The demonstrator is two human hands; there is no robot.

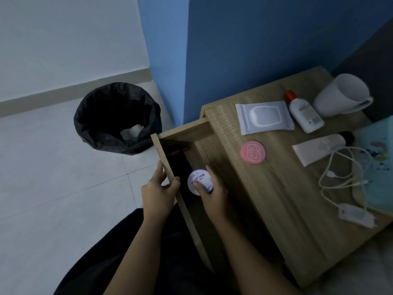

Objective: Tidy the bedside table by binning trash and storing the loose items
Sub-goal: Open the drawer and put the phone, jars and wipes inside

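The wooden bedside table (282, 205) has its drawer (182, 130) pulled out. My left hand (158, 189) grips the drawer's front panel. My right hand (212, 191) holds a round white jar with a purple-lettered lid (198, 181) over the dark inside of the drawer. On the tabletop lie a pink round case (253, 153), a white wipes pack (263, 117), a small white bottle with a red cap (303, 112), a white tube with a black cap (321, 146) and a white charger with its cable (348, 188).
A bin lined with a black bag (117, 118) stands on the tiled floor left of the table, with pale trash inside. A white mug (342, 96) lies tipped at the table's back right. A light blue patterned item (376, 165) overlaps the right edge. Blue wall behind.
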